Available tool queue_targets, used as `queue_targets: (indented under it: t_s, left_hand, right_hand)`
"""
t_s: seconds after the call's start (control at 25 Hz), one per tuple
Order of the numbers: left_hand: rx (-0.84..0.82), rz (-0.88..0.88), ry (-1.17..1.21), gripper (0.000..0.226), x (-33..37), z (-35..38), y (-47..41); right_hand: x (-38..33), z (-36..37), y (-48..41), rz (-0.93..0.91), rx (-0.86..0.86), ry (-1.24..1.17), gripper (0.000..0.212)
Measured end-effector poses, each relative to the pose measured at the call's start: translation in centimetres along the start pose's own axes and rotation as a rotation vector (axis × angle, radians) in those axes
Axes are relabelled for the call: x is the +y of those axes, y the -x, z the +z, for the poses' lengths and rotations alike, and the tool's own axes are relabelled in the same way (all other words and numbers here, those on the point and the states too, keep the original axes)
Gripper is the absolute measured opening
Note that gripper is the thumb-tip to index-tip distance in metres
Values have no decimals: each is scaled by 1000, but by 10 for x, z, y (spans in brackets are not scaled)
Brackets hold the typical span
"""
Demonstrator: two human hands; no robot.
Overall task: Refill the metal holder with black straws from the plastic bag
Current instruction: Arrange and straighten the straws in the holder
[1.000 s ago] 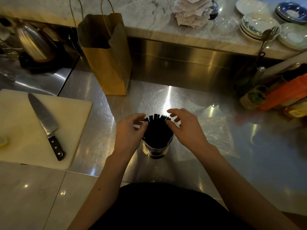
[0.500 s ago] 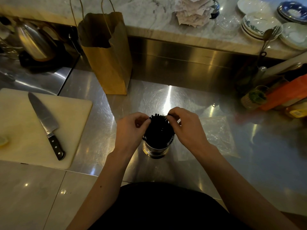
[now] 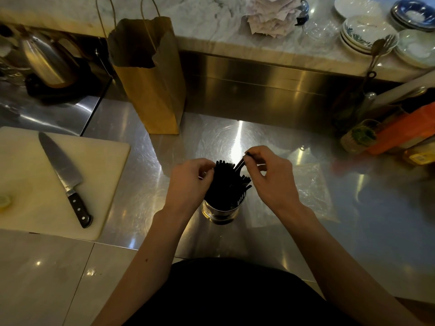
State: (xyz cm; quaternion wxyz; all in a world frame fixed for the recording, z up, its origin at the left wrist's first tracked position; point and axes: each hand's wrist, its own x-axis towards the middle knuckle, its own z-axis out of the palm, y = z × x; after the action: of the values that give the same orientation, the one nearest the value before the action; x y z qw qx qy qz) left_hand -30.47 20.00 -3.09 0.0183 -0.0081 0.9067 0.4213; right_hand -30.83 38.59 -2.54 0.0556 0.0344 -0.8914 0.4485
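- Cutting board (image 3: 101, 184) with chef's knife (image 3: 64, 176) noted at far left – well apart from the work.
- Left hand (image 3: 188, 182) curled against the left side of the black straws (image 3: 227, 182); fingertips appear pinched on the bundle – exact grip cannot be told.
- Metal holder (image 3: 220, 211) stands upright on the steel counter (image 3: 306, 243), between the hands, packed nearly full.
- Straws: long axis near vertical, tops fanned up and away from the person. Judged light, thin, slick, easily kinked; best taken near the upper ends.
- Right hand (image 3: 270, 180) pinches one straw tip, lifted and tilted.
- Clear plastic bag (image 3: 310, 191) lies flat just right of the holder, apparently empty.
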Motion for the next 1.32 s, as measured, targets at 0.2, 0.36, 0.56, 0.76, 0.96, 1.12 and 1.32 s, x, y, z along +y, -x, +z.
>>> queue_targets:
  t_s: [0.2, 0.36, 0.56, 0.76, 0.96, 1.12, 1.32]
  left_hand:
    - [-85, 7, -50, 24, 2, -3, 0]
    - [-85, 30, -56, 20, 2, -1, 3]
    - [-30, 50, -56, 12, 1, -5, 2]
    - [8, 42, -44, 18, 1, -19, 3]
    - [96, 72, -34, 15, 6, -39, 6]
    - [154, 64, -17, 19, 10, -55, 9]
    - [232, -2, -45, 17, 15, -91, 17]
  right_hand:
    - [-3, -2, 1, 4, 34, -5, 10]
    - [-3, -1, 4, -2, 51, -14, 11]
    - [-2, -3, 4, -36, 99, -39, 11]
    - [-2, -12, 0, -26, 205, -91, 15]
    - [0, -29, -7, 70, 347, -198, 23]
    - [2, -45, -8, 171, 422, -348, 18]
    - [15, -56, -6, 419, 481, -626, 12]
